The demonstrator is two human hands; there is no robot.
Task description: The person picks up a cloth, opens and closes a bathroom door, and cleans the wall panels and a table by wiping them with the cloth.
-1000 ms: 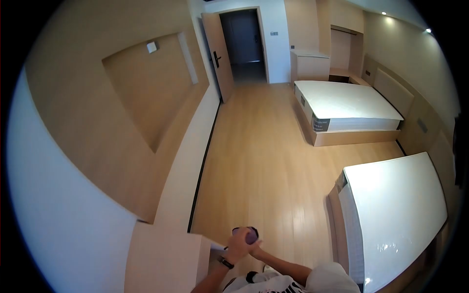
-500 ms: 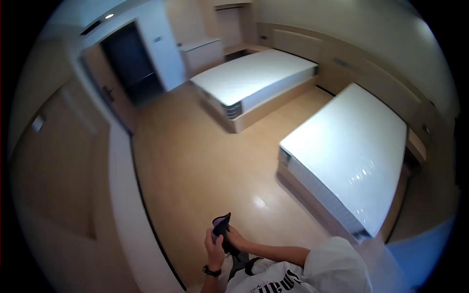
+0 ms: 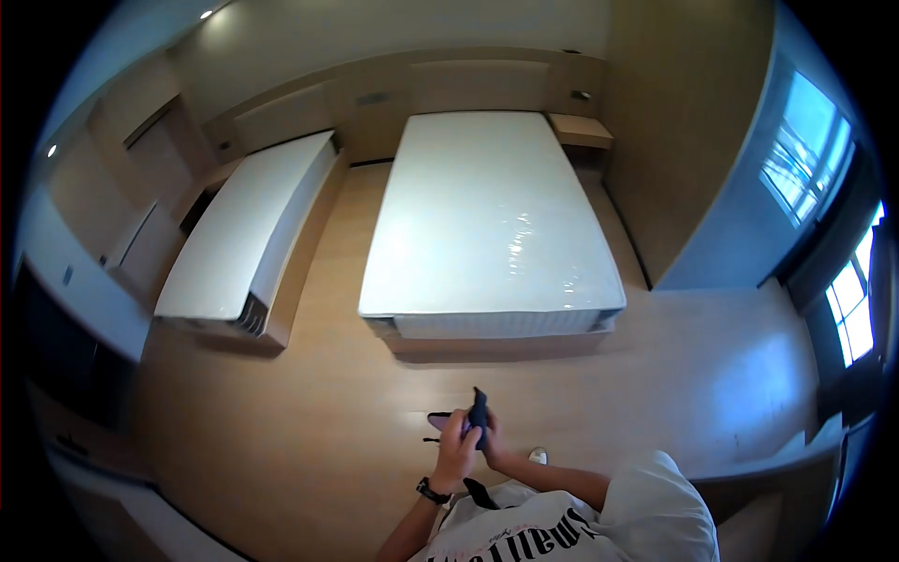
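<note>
Close together in front of my body, both hands hold a small dark, flexible item [image 3: 479, 412] with a purplish inner side; its exact kind cannot be made out. My left hand [image 3: 456, 454], with a black watch [image 3: 432, 490] on the wrist, has its fingers closed on the near left side of the item. On the opposite side, my right hand [image 3: 495, 444] grips it, its fingers partly hidden behind the dark material. A purplish flap sticks out to the left of my left hand, and a thin dark end hangs below it.
A bed with a plastic-wrapped white mattress [image 3: 482, 225] stands ahead, and a second white mattress [image 3: 239, 234] lies to the left. A bedside shelf [image 3: 581, 129] is at the back wall. Windows [image 3: 850, 309] are on the right, and a desk-like edge [image 3: 777, 473] is near my right side.
My view has swung to the right, so the nearer bed is now straight ahead and the windows have come into view. The dark item stays in both hands, turned more upright.
</note>
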